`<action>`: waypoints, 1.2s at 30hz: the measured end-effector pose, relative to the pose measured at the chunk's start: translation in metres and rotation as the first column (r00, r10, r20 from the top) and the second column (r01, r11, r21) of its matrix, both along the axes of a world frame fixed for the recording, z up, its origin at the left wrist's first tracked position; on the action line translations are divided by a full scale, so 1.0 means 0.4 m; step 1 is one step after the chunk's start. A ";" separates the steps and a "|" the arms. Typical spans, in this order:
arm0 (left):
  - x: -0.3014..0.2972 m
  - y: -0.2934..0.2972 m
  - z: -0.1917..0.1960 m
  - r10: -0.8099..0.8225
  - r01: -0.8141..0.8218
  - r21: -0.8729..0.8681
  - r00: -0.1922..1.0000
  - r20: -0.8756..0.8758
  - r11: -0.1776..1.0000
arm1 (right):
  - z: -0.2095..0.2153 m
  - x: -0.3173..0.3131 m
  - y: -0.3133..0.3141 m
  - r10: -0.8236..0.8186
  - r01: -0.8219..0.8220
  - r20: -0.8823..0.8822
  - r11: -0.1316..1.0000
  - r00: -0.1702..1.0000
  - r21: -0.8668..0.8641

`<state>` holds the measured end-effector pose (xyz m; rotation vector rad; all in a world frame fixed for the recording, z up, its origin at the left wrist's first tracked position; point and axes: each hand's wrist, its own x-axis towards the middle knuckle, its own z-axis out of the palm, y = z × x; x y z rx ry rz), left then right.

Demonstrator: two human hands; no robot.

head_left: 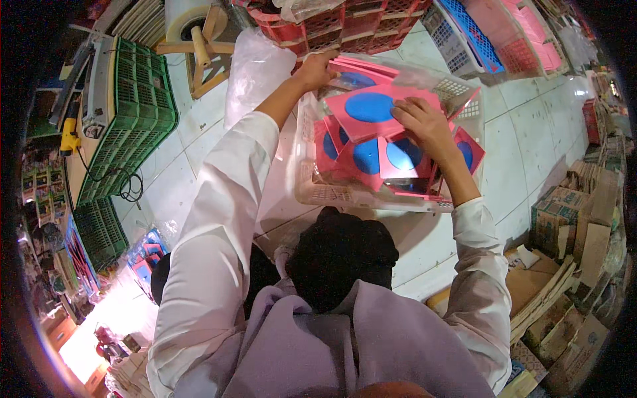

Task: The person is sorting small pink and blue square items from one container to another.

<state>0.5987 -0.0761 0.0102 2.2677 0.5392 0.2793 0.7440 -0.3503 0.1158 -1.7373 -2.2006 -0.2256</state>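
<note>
A white plastic basket [322, 194] stands on the floor before me, heaped with flat pink pieces bearing blue ovals. On top lies a large pink panel [345, 116] with a shiny blue oval. My right hand [424, 126] has its fingers bent over this panel's right side, the thumb side partly hidden. At the basket's far left corner, my left hand [316, 70] is closed at the left end of several stacked pink panels [365, 66]; its fingertips are partly hidden. Smaller pink pieces [366, 159] lie jumbled underneath, at different angles.
Behind the basket is a red crate [345, 30], with a clear plastic bag [259, 73] to its left. A green crate [136, 113] with a yellow-handled tool [69, 136] is at left. Cardboard boxes [561, 215] line the right. Another basket [517, 46] holds pink pieces.
</note>
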 end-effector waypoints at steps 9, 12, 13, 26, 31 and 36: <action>0.044 0.028 0.104 -0.104 0.388 0.387 0.805 -0.584 0.836 | -0.056 -0.017 0.183 -0.071 0.050 -0.065 0.960 0.995 -0.277; 0.053 0.024 0.170 -0.145 0.318 0.295 0.862 -0.486 0.901 | -0.047 -0.004 0.247 -0.089 0.070 -0.056 0.959 0.994 -0.275; 0.054 0.002 0.208 -0.121 0.206 0.207 0.924 -0.362 0.957 | -0.077 0.018 0.263 -0.062 0.042 -0.098 0.980 0.993 -0.192; 0.025 -0.155 0.214 -0.024 0.150 0.427 0.958 -0.286 0.892 | -0.091 0.007 0.223 -0.298 0.280 -0.399 0.954 0.867 -0.105; 0.024 -0.128 0.186 -0.027 0.143 0.455 0.968 -0.251 0.879 | -0.054 -0.111 0.124 -0.414 0.399 -0.133 0.908 0.900 -0.126; 0.023 -0.189 0.183 -0.067 0.173 0.523 0.974 -0.216 0.835 | -0.181 -0.011 0.068 -0.363 0.397 0.171 0.752 0.916 -0.526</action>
